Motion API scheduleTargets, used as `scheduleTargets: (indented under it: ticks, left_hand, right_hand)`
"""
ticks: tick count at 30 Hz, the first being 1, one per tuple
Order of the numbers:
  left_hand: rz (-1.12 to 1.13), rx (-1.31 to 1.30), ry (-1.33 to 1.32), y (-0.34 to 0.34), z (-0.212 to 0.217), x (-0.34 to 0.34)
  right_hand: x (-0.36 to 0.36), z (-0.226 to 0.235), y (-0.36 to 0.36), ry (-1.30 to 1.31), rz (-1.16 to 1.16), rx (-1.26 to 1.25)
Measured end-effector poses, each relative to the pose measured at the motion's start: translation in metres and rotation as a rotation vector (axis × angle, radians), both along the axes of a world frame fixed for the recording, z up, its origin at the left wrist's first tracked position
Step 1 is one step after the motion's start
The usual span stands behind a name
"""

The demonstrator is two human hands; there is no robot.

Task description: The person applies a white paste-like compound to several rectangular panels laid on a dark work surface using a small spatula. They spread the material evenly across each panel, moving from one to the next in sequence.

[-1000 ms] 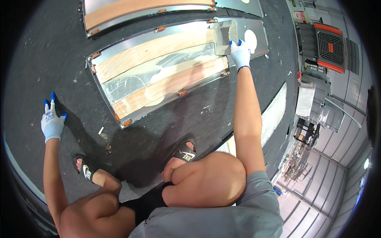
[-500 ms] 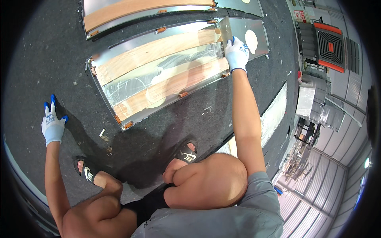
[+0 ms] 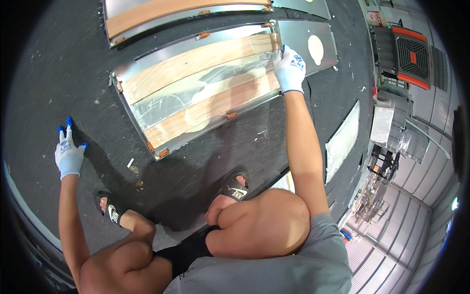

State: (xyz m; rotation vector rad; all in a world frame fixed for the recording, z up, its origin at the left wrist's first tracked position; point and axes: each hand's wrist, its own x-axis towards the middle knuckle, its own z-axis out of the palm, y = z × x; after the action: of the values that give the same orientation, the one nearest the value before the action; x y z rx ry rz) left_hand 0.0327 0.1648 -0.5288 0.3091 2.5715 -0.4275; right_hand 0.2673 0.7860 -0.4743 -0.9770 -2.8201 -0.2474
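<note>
A shallow metal panel lies tilted on the dark floor, with an upper wooden strip and a lower wooden strip along it. Pale, glue-like paste is smeared over the lower strip and the metal between them. My right hand, in a white glove with blue fingertips, is closed around a flat scraper at the panel's right end; the blade appears nearly edge-on. At the far left my left hand, gloved alike, is open with fingers spread, over or on the floor.
Small orange-brown blocks line the panel's edges. Beside it lies a metal sheet with a cream puddle. Another panel with a wooden strip lies beyond. A white sheet is at right; my sandalled feet are on the near floor.
My right hand has turned and shifted slightly left with the scraper, whose blade now shows narrower. The whole view has shifted a little; my left hand stays spread.
</note>
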Motion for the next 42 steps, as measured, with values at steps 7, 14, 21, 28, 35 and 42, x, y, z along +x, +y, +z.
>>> scheduleTargets:
  ticks: [7,14,21,28,35,42]
  left_hand:
    - [0.016,-0.014,-0.019,0.021,0.021,0.005]
    - [-0.036,0.001,0.005,0.022,0.031,0.007]
    - [-0.056,-0.006,0.027,0.019,0.027,0.007]
    - [-0.029,-0.081,-0.013,0.023,0.029,0.009]
    - [-0.048,-0.062,0.021,0.022,0.027,0.009]
    - [-0.028,-0.022,0.015,0.020,0.025,0.007]
  right_hand:
    - [-0.009,-0.036,-0.116,-0.047,0.330,-0.198]
    - [-0.045,0.014,-0.285,-0.149,0.616,-0.466]
    - [-0.068,0.019,-0.300,-0.024,0.723,-0.502]
    - [-0.075,0.014,-0.280,0.069,0.309,-0.927]
    - [-0.064,0.006,-0.282,0.205,0.250,-1.067]
    - [-0.060,0.004,-0.254,0.215,0.143,-0.971]
